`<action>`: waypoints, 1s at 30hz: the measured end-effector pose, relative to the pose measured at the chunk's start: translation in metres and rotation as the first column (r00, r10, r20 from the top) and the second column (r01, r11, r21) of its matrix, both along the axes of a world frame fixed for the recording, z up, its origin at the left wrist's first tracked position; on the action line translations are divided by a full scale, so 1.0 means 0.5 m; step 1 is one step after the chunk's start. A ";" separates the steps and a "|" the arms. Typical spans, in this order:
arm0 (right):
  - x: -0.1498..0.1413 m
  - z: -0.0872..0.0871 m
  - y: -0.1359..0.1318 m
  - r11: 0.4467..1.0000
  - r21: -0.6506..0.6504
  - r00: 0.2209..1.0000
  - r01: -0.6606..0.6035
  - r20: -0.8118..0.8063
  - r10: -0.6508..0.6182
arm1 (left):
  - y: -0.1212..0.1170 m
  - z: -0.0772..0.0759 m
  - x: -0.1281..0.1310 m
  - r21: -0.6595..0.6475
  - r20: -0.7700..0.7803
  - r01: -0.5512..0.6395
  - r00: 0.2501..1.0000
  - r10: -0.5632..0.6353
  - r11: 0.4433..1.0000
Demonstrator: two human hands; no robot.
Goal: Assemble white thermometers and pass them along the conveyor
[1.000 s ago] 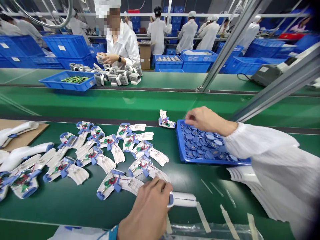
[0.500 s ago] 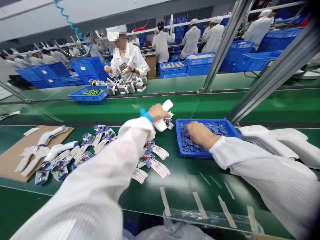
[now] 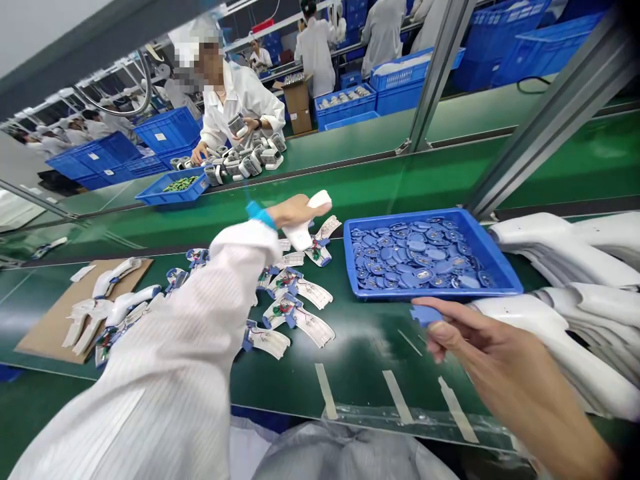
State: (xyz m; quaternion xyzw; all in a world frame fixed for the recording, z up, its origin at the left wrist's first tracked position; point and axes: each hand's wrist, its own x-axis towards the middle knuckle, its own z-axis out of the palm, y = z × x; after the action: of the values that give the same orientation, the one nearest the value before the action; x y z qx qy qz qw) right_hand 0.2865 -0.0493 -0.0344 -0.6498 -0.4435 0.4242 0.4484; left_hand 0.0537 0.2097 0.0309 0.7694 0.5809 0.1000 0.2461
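Observation:
My left hand [image 3: 289, 212] is closed round a white plastic housing [image 3: 299, 236], held above the far part of the bench. Just below it lie open white handle halves [image 3: 314, 323] with blue heads, wires and green circuit boards inside. Thumb and fingers of my right hand [image 3: 495, 357] pinch a small blue plastic part [image 3: 425, 315] in front of a blue tray [image 3: 435, 292]. Many similar blue parts [image 3: 400, 257] fill that tray. Stacked white housings [image 3: 525, 313] lie close to my right hand.
A cardboard sheet [image 3: 45, 327] with white handle pieces lies at left. Tape strips [image 3: 397, 397] mark the bench's front edge. Slanted metal posts [image 3: 440, 73] rise beyond the tray. Across the green belt, a person in white [image 3: 240, 100] handles grey-white devices near a small blue tray [image 3: 173, 195].
My right hand has come out of the blue tray toward me with a blue part in its fingers. My left hand, still holding the white housing, has shifted slightly left in view.

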 end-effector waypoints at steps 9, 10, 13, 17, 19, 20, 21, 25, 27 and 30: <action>-0.085 -0.018 -0.030 0.993 0.048 0.981 0.108 -0.166 -0.099 | -0.450 -0.070 -0.002 -0.082 0.440 0.192 0.888 -0.137 0.978; -0.088 -0.015 -0.035 0.993 0.032 0.979 0.117 -0.171 -0.110 | -0.468 -0.079 0.005 -0.087 0.457 0.182 0.881 -0.123 0.979; -0.093 -0.006 -0.051 0.990 0.037 0.978 0.140 -0.159 -0.132 | -0.486 -0.095 0.016 -0.089 0.492 0.202 0.860 -0.134 0.975; -0.093 0.006 -0.063 0.981 0.068 0.971 0.184 -0.168 -0.170 | -0.491 -0.103 0.020 -0.158 0.579 0.218 0.810 -0.088 0.963; -0.090 0.009 -0.066 0.983 0.051 0.969 0.178 -0.184 -0.166 | -0.494 -0.105 0.021 -0.155 0.604 0.201 0.794 -0.068 0.967; -0.088 0.009 -0.068 0.986 0.045 0.971 0.160 -0.187 -0.149 | -0.494 -0.104 0.022 -0.148 0.604 0.199 0.794 -0.071 0.969; -0.086 0.008 -0.069 0.990 0.044 0.975 0.136 -0.186 -0.125 | -0.494 -0.104 0.021 -0.141 0.595 0.205 0.799 -0.083 0.968; -0.073 -0.005 -0.073 0.993 0.087 0.996 0.081 -0.049 -0.077 | -0.489 -0.100 0.017 -0.126 0.532 0.272 0.830 -0.167 0.954; -0.069 -0.012 -0.071 0.990 0.140 0.995 0.030 0.088 -0.042 | -0.490 -0.104 0.017 -0.099 0.493 0.302 0.843 -0.216 0.948; -0.070 -0.018 -0.071 0.969 0.196 0.968 -0.150 0.228 0.104 | -0.494 -0.124 0.026 -0.026 0.425 0.325 0.859 -0.284 0.945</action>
State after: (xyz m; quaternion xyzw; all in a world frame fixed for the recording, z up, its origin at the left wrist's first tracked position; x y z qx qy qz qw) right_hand 0.2514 -0.0850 -0.0433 -0.6106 -0.5731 0.3293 0.4362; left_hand 0.0668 -0.0371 -0.0312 0.7996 0.3902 0.1930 0.4136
